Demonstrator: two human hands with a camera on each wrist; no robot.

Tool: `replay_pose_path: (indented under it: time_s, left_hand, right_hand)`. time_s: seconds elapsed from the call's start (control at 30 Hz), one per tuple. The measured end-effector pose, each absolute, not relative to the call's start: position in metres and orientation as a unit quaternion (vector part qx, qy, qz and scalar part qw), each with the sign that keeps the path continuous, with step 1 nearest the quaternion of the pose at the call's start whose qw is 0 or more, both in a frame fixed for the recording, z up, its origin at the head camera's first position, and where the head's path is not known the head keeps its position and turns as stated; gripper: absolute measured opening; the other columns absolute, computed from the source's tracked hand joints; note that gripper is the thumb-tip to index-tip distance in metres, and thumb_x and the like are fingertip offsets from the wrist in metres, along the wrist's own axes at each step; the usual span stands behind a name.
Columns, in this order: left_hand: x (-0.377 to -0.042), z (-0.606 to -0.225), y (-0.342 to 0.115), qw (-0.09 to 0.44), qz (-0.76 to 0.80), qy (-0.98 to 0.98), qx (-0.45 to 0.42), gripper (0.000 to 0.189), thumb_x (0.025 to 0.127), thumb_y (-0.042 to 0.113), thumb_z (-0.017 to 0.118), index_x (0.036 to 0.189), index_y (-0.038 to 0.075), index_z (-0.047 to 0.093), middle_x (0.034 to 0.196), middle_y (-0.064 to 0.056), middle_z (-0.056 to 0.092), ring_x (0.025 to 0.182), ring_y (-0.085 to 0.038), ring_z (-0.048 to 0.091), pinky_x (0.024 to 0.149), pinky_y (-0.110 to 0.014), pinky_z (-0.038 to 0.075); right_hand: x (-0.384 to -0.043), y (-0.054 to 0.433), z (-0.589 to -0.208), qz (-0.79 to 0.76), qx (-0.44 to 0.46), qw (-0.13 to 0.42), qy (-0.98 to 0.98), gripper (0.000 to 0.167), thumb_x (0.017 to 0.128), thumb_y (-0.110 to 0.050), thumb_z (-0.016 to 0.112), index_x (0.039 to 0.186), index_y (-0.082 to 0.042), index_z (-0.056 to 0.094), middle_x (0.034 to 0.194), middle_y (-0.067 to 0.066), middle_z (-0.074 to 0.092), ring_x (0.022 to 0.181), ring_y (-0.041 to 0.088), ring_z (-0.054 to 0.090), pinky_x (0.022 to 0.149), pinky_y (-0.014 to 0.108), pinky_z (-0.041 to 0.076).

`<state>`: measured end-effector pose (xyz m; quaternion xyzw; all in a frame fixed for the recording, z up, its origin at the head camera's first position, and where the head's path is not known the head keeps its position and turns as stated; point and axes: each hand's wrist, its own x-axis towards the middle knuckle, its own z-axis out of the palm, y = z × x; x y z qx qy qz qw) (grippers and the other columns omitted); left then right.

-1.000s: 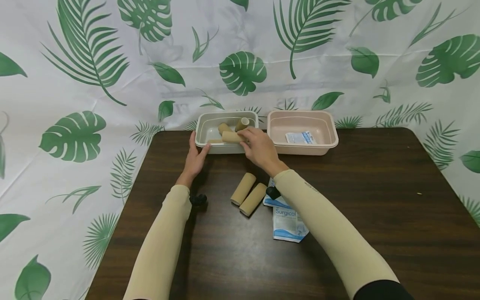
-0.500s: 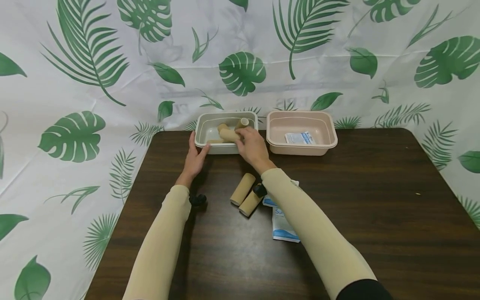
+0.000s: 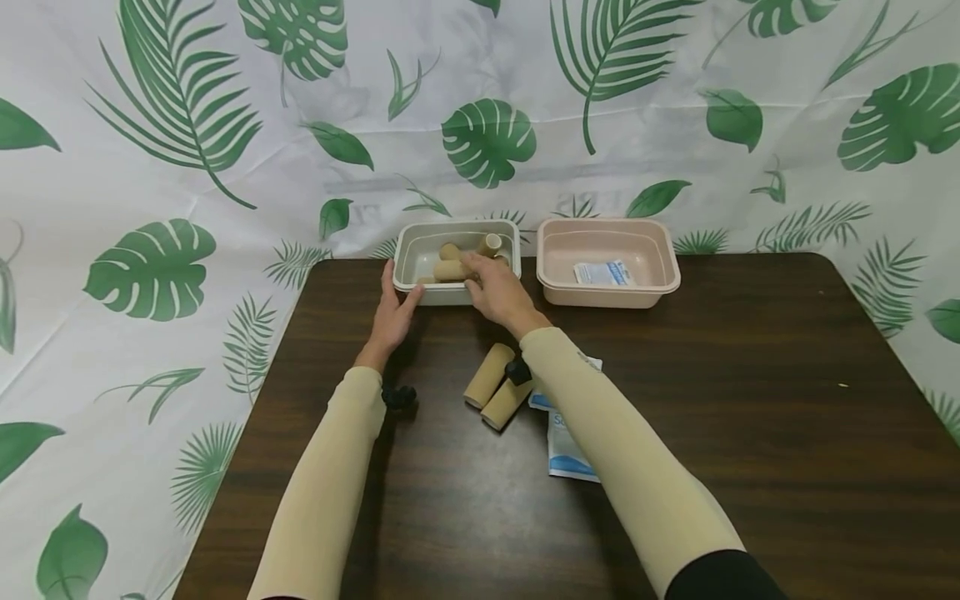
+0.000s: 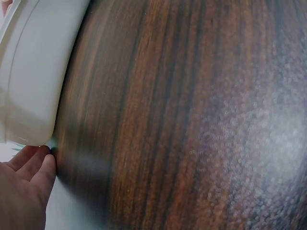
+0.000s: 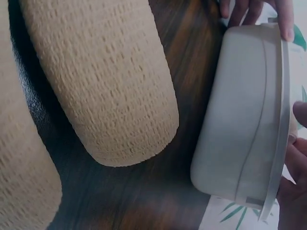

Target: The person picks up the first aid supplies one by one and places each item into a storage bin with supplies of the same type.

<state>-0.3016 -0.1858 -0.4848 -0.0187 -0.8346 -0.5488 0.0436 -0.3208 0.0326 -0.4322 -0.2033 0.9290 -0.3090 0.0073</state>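
Note:
A light grey plastic bin (image 3: 420, 292) stands at the table's back edge, with several tan crepe bandage rolls inside. My left hand (image 3: 392, 321) holds its front left corner, thumb at the front rim and fingers along the side. In the left wrist view the fingertips (image 4: 45, 163) meet the bin's corner. My right hand (image 3: 498, 287) reaches over the front rim and grips the right end of a bandage roll (image 3: 450, 270) lying low among the others. One more bandage roll (image 3: 491, 243) leans against the back right of the bin.
A pink bin (image 3: 652, 296) with a small white-and-blue packet (image 3: 602, 273) stands to the right. Two bandage rolls (image 3: 489, 375) lie on the table (image 3: 750, 417) in front. White-and-blue surgical packets (image 3: 567, 450) lie partly under my right forearm. A leaf-print sheet hangs behind.
My right hand has moved a little left and lowered the bandage roll deeper into the grey bin. The left hand keeps its place on the bin's corner.

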Motion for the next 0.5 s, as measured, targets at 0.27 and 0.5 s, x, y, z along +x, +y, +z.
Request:
replay_pose_path:
  time_s: [0.27, 0.5]
  left_hand:
    - [-0.3035, -0.487, -0.1853, 0.042, -0.559, -0.827, -0.034, 0.079, 0.102, 0.034, 0.052, 0.158, 0.018, -0.001, 0.155, -0.024, 0.025, 0.139, -0.038, 0.032, 0.11, -0.05, 0.028]
    - [-0.3031, -0.4866, -0.1853, 0.043, -0.557, -0.829, -0.03, 0.079, 0.102, 0.034, 0.053, 0.158, 0.019, 0.0, 0.155, -0.023, 0.026, 0.138, -0.037, 0.034, 0.109, -0.049, 0.029]
  right_hand:
    - [-0.3204, 0.0247, -0.4235, -0.342, -0.263, 0.065, 0.9, 0.057, 0.104, -0.021, 0.048, 0.157, -0.017, 0.026, 0.163, 0.01, 0.005, 0.14, 0.033, 0.034, 0.111, 0.044, 0.029]
    - [-0.3171, 0.0237, -0.4295, -0.242, -0.25, 0.034, 0.937, 0.061, 0.102, -0.02, 0.048, 0.157, -0.012, 0.022, 0.161, 0.02, 0.01, 0.141, 0.039, 0.028, 0.114, 0.049, 0.021]
